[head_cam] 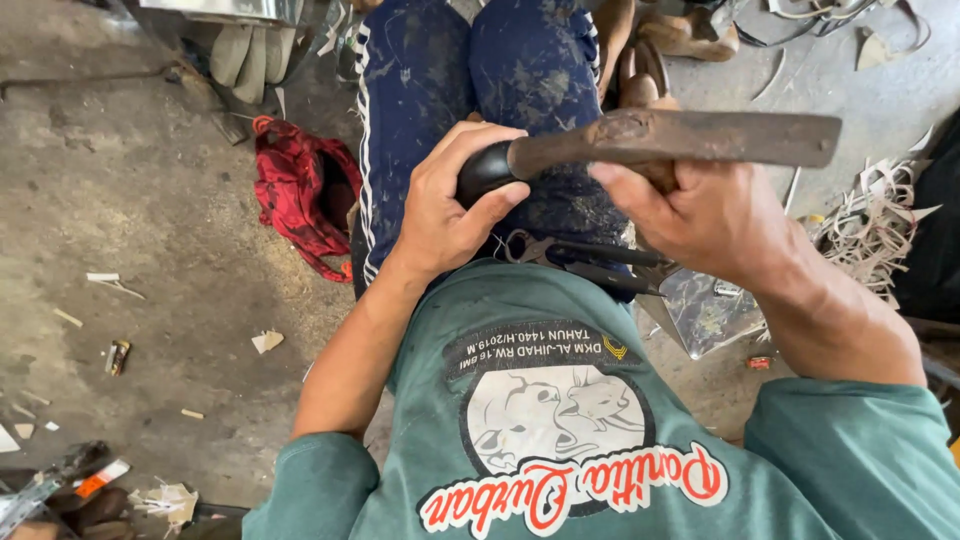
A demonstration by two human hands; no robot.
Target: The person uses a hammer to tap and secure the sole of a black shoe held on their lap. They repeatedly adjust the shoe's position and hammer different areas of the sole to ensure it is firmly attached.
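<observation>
A stained concrete floor [150,200] spreads below me, littered with scraps, a crumpled red cloth [305,195] to one side and a heap of curled metal offcuts [875,225] to the other. I am seated, knees in dark blue trousers [500,70]. I judge the step in hand to be handling or readying the tool rather than striking. My left hand [445,210] is curled tight around the black rounded end [485,172]; my right hand [700,215] pinches the underside of the rusty metal bar [690,138], fingers closed on it. The bar sits level above my lap, held between both hands, its surface brown and pitted. Any next move would call for a steady hold at both ends. Dark shears [590,262] lie across my lap beneath, near a shiny metal sheet [705,310].
</observation>
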